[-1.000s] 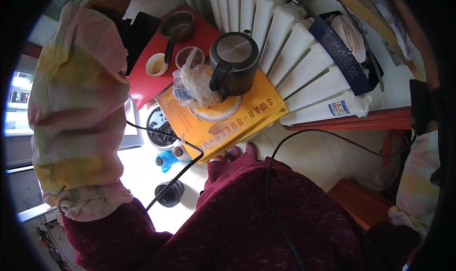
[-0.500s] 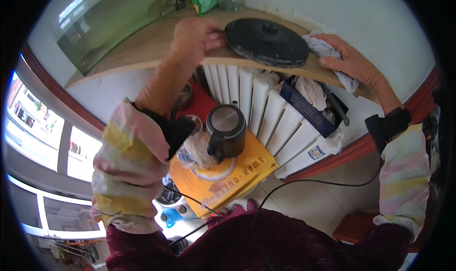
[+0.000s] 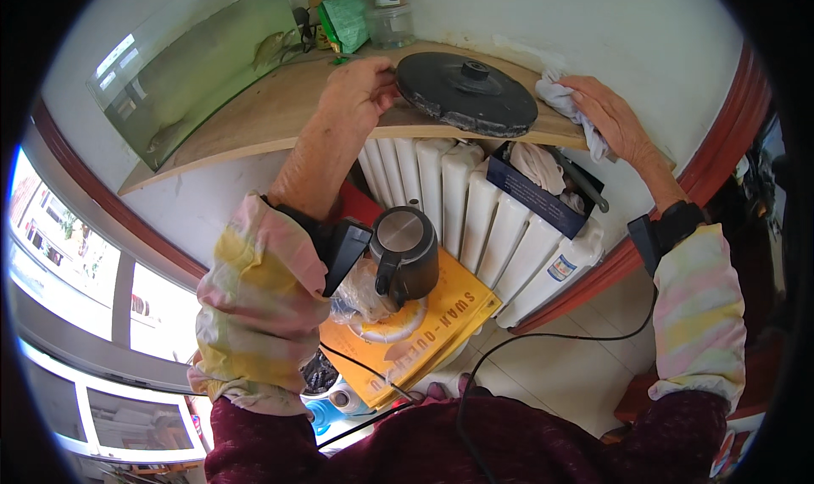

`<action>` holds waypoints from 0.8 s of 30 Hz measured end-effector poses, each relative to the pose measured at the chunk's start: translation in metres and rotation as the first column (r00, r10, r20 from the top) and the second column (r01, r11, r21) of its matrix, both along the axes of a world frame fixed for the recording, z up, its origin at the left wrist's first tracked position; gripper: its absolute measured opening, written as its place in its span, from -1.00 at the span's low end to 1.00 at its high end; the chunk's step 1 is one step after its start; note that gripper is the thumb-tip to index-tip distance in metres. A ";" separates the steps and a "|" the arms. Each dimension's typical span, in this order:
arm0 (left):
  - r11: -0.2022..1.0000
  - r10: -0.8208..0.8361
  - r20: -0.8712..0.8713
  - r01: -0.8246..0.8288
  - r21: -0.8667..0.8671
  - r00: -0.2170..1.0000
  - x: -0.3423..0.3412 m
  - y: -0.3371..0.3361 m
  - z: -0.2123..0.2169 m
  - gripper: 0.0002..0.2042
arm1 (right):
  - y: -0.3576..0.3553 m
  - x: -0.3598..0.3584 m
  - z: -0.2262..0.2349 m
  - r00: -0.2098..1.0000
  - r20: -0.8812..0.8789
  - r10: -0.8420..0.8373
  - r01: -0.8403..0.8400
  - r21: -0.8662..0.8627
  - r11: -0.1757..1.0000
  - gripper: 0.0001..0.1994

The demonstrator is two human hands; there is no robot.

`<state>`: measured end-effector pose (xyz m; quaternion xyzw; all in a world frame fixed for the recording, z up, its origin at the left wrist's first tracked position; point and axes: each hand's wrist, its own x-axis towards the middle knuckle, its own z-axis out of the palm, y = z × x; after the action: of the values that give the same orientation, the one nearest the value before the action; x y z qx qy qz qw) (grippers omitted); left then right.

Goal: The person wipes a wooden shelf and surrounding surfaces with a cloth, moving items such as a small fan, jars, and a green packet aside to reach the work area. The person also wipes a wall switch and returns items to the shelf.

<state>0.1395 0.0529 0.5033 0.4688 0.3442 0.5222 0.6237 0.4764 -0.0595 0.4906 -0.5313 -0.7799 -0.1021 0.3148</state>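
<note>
Dark-grey, a metal kettle [image 3: 417,265] is seen mid-frame. Farther off, at upper centre, a round black disc [image 3: 454,101] is touched on its left rim by the bent-fingered left hand [image 3: 359,87] — whether pinched cannot be told — and, upper right, a crumpled white cloth [image 3: 560,101] is gripped by the right hand [image 3: 612,118].

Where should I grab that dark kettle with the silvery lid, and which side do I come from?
Probably best to take the dark kettle by its handle, coming from the near left. The kettle looks upright and its handle juts out that way, while the body is wide and rounded. Come from slightly above, as the crumpled plastic bag sits close by the handle.
</note>
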 end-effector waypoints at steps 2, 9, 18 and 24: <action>1.000 -0.029 -0.018 0.029 0.002 0.999 0.002 -0.001 0.000 -0.91 | -0.001 0.000 0.001 0.999 -0.028 0.035 -0.036 -0.021 0.999 -0.66; 0.990 -0.138 0.041 0.138 0.008 0.990 0.016 -0.008 0.000 -0.87 | -0.001 0.002 -0.002 0.998 0.006 0.064 -0.064 0.024 0.998 -0.65; 0.943 -0.322 0.114 0.307 0.132 0.940 0.025 -0.016 -0.008 -0.80 | 0.016 0.022 -0.012 0.865 0.501 -0.034 -0.177 0.367 0.913 -0.41; 0.929 -0.368 0.193 0.348 0.129 0.910 0.023 -0.007 -0.011 -0.80 | 0.012 0.018 -0.012 0.939 0.344 0.005 -0.102 0.262 0.960 -0.59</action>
<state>0.1623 0.0460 0.4920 0.4935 0.1591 0.4616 0.7198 0.4945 -0.0475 0.4789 -0.4350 -0.8148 -0.2911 0.2493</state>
